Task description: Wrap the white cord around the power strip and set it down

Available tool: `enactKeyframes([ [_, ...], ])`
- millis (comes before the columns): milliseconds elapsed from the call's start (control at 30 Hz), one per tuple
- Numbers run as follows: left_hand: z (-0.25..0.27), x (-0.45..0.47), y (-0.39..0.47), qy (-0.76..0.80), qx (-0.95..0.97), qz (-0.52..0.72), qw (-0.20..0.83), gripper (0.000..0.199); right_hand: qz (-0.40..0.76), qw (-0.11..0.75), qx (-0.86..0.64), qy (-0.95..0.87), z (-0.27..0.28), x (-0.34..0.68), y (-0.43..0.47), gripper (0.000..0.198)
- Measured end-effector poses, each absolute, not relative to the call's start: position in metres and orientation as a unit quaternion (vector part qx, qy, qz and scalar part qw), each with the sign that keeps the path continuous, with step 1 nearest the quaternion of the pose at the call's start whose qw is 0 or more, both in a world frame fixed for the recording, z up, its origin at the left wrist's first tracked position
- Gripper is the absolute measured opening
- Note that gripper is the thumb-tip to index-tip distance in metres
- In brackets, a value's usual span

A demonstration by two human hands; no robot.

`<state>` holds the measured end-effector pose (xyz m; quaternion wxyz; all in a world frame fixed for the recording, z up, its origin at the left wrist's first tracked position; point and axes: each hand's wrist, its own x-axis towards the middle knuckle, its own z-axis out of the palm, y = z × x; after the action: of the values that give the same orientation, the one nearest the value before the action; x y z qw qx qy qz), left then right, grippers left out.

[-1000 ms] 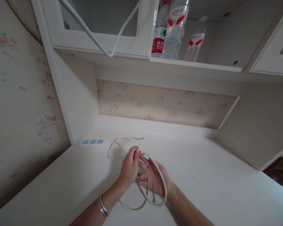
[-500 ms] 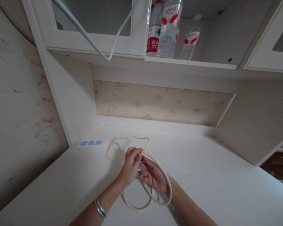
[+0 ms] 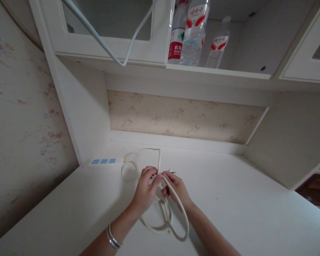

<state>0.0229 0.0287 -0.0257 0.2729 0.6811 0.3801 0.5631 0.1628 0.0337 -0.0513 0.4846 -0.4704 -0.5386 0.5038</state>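
A cream power cord [image 3: 187,224] hangs in loose loops below my two hands. My left hand [image 3: 144,188] pinches the cord between thumb and fingers. Close beside it, my right hand [image 3: 180,190] has its fingers closed on the cord too, near the left thumb. A small pale piece with a dark tip [image 3: 172,171], perhaps the plug, pokes out behind the right fingers. From the hands the cord runs back and left to a white power strip [image 3: 104,161] with blue socket faces, lying on the desk. One small coil of cord rests beside the strip.
The white desktop [image 3: 229,199] spreads around my hands, with side panels left and right. Overhead, an open cabinet shelf [image 3: 240,73] holds plastic bottles [image 3: 193,35]. A pale bent cable [image 3: 106,49] dangles in front of the upper left cabinet door.
My right hand has turned from palm up to fingers closed on the cord. The loop that lay around its wrist now hangs below the hands. The cord toward the strip is straighter.
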Motion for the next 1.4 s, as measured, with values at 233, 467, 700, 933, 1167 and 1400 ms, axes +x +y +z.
enactKeyframes([
  [233,-0.024,0.024,0.026,0.361,0.689,0.556,0.294,0.020,0.440,0.549,-0.501,-0.504,-0.053,0.184,0.046,0.043],
  [467,-0.024,0.026,0.023,0.345,0.683,0.560,0.317,0.019,0.400,0.611,-0.518,-0.446,-0.055,0.216,0.062,0.044],
  [700,-0.028,0.023,0.029,0.331,0.585,0.603,0.430,0.017,0.409,0.654,-0.527,-0.356,-0.066,0.251,0.076,0.041],
  [933,-0.026,0.013,0.035,0.264,0.489,0.627,0.547,0.018,0.379,0.736,-0.506,-0.243,-0.086,0.293,0.091,0.038],
  [1167,-0.019,0.007,0.036,0.203,0.402,0.644,0.619,0.014,0.314,0.793,-0.495,-0.167,-0.101,0.346,0.096,0.028],
  [1400,-0.024,0.009,0.036,0.225,0.335,0.630,0.663,0.014,0.272,0.811,-0.495,-0.153,-0.103,0.349,0.093,0.030],
])
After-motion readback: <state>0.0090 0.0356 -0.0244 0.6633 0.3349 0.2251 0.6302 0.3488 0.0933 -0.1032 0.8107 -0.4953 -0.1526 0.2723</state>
